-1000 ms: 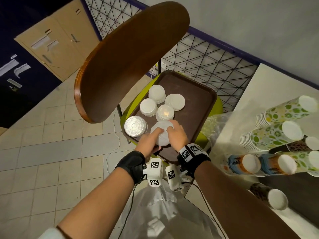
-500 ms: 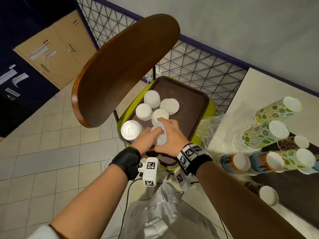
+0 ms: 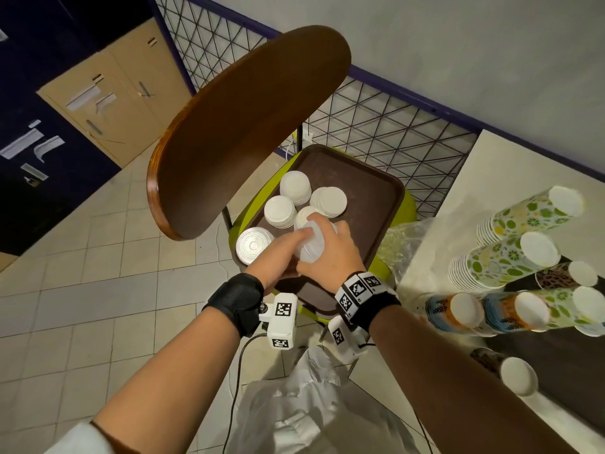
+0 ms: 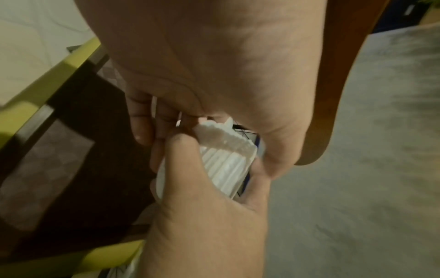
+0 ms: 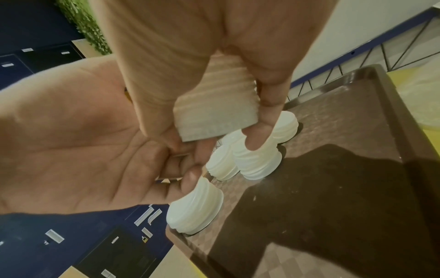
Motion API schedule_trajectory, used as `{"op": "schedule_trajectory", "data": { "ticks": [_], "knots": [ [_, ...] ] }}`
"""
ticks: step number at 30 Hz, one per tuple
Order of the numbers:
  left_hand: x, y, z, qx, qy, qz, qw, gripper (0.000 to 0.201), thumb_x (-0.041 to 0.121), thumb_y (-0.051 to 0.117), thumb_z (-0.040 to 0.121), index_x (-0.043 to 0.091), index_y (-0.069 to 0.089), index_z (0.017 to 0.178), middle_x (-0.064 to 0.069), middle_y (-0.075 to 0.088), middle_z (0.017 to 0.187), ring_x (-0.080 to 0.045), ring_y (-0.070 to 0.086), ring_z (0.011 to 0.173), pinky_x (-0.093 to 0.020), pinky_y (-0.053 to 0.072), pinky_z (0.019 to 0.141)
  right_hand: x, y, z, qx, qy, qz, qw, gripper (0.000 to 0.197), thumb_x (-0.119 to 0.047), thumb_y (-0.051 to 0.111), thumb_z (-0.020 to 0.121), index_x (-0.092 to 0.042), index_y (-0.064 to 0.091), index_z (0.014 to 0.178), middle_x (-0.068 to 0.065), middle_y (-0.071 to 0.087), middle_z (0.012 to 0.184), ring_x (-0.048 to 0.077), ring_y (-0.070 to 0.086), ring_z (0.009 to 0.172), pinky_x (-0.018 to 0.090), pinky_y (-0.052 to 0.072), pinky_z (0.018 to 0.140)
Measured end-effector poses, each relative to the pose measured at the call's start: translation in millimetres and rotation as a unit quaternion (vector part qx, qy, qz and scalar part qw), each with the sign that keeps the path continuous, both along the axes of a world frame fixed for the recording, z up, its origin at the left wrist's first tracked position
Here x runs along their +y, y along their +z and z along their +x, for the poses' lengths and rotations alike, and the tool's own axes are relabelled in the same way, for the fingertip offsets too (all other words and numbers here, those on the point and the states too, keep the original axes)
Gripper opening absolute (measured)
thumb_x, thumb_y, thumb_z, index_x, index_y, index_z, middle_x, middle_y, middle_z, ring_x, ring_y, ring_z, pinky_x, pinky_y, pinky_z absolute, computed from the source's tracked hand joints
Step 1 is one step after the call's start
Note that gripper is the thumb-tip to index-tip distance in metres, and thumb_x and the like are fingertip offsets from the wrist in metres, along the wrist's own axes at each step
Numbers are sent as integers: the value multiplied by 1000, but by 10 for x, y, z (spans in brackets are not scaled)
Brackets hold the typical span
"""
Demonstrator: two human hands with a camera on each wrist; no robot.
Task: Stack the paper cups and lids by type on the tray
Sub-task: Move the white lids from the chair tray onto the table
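Note:
Both hands hold one stack of white lids [image 3: 309, 245] tipped on its side just above the near part of the brown tray [image 3: 376, 180]. My left hand [image 3: 289, 245] grips it from the left, my right hand [image 3: 329, 235] from the right. The right wrist view has my right hand [image 5: 214, 129] pinching the ribbed lid stack [image 5: 214, 105] between thumb and fingers, with the left hand [image 5: 71, 150] cupped against it. The same stack [image 4: 226, 161] fills the left wrist view between both hands. Several white lid stacks [image 3: 294, 188] and a silver foil lid stack [image 3: 253, 245] stand on the tray.
A curved brown chair back [image 3: 242, 132] overhangs the tray's left side. The tray lies on a green seat [image 3: 409, 204]. Stacks of patterned paper cups [image 3: 510, 257] lie on the table at right. A plastic bag [image 3: 304, 404] hangs below my wrists. Black wire mesh [image 3: 376, 126] stands behind.
The lid stack rested flat on the tray's near end under both hands; now both hands have raised it and tipped it sideways.

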State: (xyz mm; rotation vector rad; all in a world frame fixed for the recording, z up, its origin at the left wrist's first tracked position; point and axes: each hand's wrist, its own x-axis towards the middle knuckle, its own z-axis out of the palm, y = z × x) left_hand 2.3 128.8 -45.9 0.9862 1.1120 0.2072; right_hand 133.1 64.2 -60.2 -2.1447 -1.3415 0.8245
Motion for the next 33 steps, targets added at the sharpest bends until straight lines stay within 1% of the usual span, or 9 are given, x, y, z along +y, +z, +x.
{"op": "schedule_trajectory", "data": {
  "ticks": [2,4,7,9,11,17,23,27,33],
  "knots": [
    [89,39,-79,30,22,17,999,47,56,42,104,18,67,116,-13,78,104,-29,73,95,-41,54,95,-7,9,68,4,-13,0,1000,87,-43,84,66,-51,33,136,0,34,128,29,57,107,36,52,88],
    [226,4,-212,110,68,143,981,41,47,42,103,14,65,110,-8,75,96,-31,70,91,-41,52,87,-29,2,147,-4,-28,0,1000,84,-41,82,66,-50,35,135,1,35,126,33,58,106,38,53,91],
    [449,-153,-450,293,-14,355,887,42,42,64,92,18,56,125,-4,62,115,-31,57,115,-45,48,96,-62,-10,257,-5,-48,-10,999,82,-37,80,68,-48,35,135,2,35,124,32,58,104,31,49,89],
    [541,-306,-535,363,-156,376,838,87,49,79,79,19,39,150,-8,47,139,-32,41,132,-49,41,110,-80,-16,291,1,-57,-17,998,84,-35,81,67,-48,35,136,3,34,125,32,58,104,29,48,90],
    [583,-457,-571,390,-239,382,803,118,60,87,66,21,26,159,-8,38,149,-32,35,137,-51,40,113,-110,-37,286,1,-67,-19,998,85,-35,81,67,-47,35,138,4,35,126,32,59,103,31,50,93],
    [637,-778,-565,407,-308,413,754,117,59,88,66,29,24,159,-4,42,151,-32,40,133,-50,46,108,-185,-133,230,-16,-82,12,996,90,-32,84,64,-40,41,143,6,40,125,29,60,95,31,51,94],
    [593,-913,-508,396,-311,414,758,98,58,80,76,33,28,156,-10,39,146,-35,39,133,-49,46,109,-210,-203,210,-56,-76,77,993,90,-26,87,58,-25,53,142,7,45,114,32,62,88,27,53,85],
    [555,-931,-447,404,-297,431,750,98,59,76,81,27,26,158,-13,41,141,-36,40,131,-46,41,111,-212,-189,236,-45,-81,64,994,91,-27,87,60,-27,51,143,13,45,119,32,62,89,30,54,88],
    [515,-821,-420,379,-219,359,824,102,57,80,68,33,30,153,-13,42,131,-38,41,126,-51,46,107,-204,-110,239,-39,-94,33,994,90,-28,86,64,-31,48,145,12,43,123,33,63,93,33,54,91]
  ]
}}
